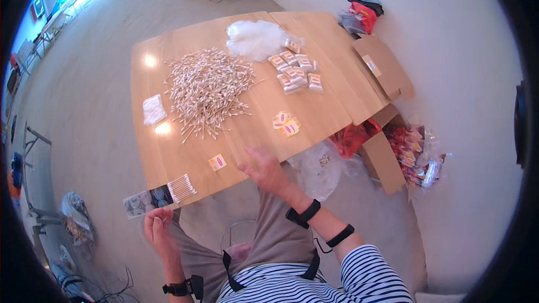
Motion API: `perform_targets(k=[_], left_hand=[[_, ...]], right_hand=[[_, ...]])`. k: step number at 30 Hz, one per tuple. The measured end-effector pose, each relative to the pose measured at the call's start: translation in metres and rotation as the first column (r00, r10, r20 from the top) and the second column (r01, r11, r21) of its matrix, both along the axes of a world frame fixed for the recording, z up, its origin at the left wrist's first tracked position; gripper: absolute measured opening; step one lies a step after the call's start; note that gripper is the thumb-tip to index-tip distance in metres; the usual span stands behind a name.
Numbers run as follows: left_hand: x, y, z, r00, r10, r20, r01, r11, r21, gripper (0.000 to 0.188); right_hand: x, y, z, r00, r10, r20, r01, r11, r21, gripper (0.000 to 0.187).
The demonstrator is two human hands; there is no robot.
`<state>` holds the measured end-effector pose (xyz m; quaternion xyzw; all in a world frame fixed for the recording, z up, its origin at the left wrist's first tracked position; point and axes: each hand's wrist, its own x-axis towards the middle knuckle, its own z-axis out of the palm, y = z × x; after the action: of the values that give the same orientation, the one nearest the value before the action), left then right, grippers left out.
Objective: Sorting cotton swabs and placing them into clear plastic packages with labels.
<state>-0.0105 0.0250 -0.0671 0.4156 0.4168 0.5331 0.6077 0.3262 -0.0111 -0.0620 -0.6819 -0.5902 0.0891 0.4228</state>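
Note:
My left hand (158, 225) is at the table's near left corner, fingers closed in a pinch; whatever they hold is too small to make out. Just beyond it a clear plastic bag (135, 204) overhangs the table edge. Next to that bag lies a neat row of cotton swabs (181, 188). My right hand (265, 169) hovers over the near edge with its fingers apart and nothing visible in them. To its left rests a small yellow-and-white card (217, 162). Farther in, several similar cards (286, 124) are grouped together.
A big heap of loose cotton swabs (210, 90) covers the left middle of the wooden table (325, 104). Packed swab bundles (296, 70), white plastic bags (254, 39) and a folded white stack (153, 110) lie around it. An open cardboard box (383, 160) stands by the right side.

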Motion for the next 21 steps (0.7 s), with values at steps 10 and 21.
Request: perform_targets(k=[10, 21], left_hand=[[0.038, -0.008, 0.022, 0.944, -0.291, 0.154, 0.315, 0.934, -0.168, 0.026], [0.081, -0.031, 0.033, 0.307, -0.745, 0.592, 0.948, 0.298, -0.116, 0.036]], right_hand=[[-0.055, -0.013, 0.056, 0.961, 0.275, 0.007, -0.270, 0.938, 0.217, 0.053], [-0.179, -0.033, 0.100, 0.680, 0.725, 0.110, -0.688, 0.580, 0.435, 0.057]])
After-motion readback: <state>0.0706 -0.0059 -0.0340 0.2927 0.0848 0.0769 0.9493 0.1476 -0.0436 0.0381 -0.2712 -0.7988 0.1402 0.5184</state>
